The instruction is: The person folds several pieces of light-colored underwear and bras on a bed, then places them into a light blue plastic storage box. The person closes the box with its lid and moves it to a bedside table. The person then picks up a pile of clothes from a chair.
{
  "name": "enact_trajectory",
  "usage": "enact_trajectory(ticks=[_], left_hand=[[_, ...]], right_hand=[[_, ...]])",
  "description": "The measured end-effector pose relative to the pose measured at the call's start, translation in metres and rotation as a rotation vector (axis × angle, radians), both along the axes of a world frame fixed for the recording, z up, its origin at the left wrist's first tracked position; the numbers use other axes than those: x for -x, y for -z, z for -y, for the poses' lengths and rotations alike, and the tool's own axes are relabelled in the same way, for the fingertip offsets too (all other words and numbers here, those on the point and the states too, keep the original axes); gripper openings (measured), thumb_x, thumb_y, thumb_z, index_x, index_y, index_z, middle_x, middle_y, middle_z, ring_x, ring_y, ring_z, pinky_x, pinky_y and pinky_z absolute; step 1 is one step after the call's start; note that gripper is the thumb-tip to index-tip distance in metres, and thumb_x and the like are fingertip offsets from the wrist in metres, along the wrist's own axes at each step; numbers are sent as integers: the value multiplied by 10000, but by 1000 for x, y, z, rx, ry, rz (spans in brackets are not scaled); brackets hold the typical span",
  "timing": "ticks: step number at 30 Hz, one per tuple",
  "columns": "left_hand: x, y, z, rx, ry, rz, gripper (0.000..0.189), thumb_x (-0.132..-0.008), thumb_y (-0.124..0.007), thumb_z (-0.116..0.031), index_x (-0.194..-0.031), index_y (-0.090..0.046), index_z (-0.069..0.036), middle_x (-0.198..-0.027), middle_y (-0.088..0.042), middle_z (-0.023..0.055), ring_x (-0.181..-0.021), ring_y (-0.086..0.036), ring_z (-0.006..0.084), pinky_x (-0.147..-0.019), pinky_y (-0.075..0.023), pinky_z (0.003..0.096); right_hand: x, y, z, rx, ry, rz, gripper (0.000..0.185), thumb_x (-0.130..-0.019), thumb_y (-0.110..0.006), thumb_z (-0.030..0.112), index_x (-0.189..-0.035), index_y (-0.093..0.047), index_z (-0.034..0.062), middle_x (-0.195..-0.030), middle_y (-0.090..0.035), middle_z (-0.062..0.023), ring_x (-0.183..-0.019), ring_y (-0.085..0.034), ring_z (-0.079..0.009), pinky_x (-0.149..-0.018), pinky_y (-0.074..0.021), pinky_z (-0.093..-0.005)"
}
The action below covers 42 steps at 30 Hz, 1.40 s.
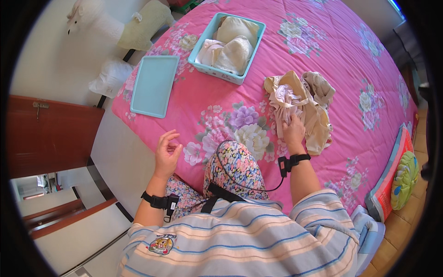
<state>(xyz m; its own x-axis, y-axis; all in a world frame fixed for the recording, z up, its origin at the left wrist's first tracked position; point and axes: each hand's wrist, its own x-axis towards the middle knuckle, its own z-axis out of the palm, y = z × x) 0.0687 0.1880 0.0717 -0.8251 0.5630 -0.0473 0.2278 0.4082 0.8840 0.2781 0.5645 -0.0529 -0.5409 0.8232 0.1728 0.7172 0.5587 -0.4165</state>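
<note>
My right hand [294, 131] is on a pale pink garment [286, 100] at the near edge of a loose pile, its fingers curled into the cloth. Around that garment lie beige bras [316, 128], with a taupe piece of underwear [317, 88] at the back right. My left hand [168, 152] hovers over the bed's left edge with nothing in it, fingers bent and apart. Beyond both hands, a light blue plastic storage box [221, 77] holds several cream and white bras [233, 55]. Its flat blue lid [154, 86] lies on the bedspread to the left.
A pink floral bedspread [214, 93] covers the bed. Large plush toys [143, 26] and a white plastic bag [112, 78] are by the left wall. Cushions [404, 180] stand at the bed's right edge. A thin black cable [242, 187] crosses my lap to my right wrist strap.
</note>
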Motion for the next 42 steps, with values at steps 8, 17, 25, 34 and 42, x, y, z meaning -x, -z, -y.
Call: enact_trajectory(ticks=[8,17,25,34,42], left_hand=[[-42,-19,-51,-42,268,183,606,-806,-773,-104,-1354,-514,-79,-1356,-506,84,-1052,-582,139,-857,-498,291],[-36,-59,-121,-281,398,-269,836,-748,-809,-223,-1454,-381,-92,-1453,-425,171,-1305,-471,343,-1057,-418,411],[11,-127,-97,-743,292,243,835,-874,-706,-238,-1517,-212,-39,-1423,-430,123,-1339,-427,234,-1110,-362,388],[23,-141,-78,-308,-34,-457,643,-827,-787,-245,-1348,-478,-30,-1243,-563,111,-1171,-548,210,-987,-455,362],[48,-144,-73,-707,-54,33,205,-888,-729,-125,-1052,-638,-43,-939,-659,3,-864,-599,77,-757,-508,254]], right_hand=[[23,-163,38,1407,-284,-704,313,-944,-611,105,-1242,-587,13,-1096,-682,-26,-982,-633,-69,-823,-504,-245],[77,-252,77,1479,-637,-705,426,-958,-640,188,-1336,-544,14,-1157,-659,-39,-1057,-614,-98,-916,-474,-260],[155,-289,105,1227,-1016,-769,458,-935,-576,3,-1379,-468,-20,-1143,-657,-92,-1048,-621,-131,-905,-486,-274],[195,-294,118,965,-909,-577,151,-922,-695,118,-985,-653,-12,-821,-666,-3,-728,-584,-35,-615,-458,-181],[196,-300,113,798,-1038,-740,222,-879,-750,162,-1038,-687,19,-930,-669,-5,-891,-602,-90,-787,-496,-260]])
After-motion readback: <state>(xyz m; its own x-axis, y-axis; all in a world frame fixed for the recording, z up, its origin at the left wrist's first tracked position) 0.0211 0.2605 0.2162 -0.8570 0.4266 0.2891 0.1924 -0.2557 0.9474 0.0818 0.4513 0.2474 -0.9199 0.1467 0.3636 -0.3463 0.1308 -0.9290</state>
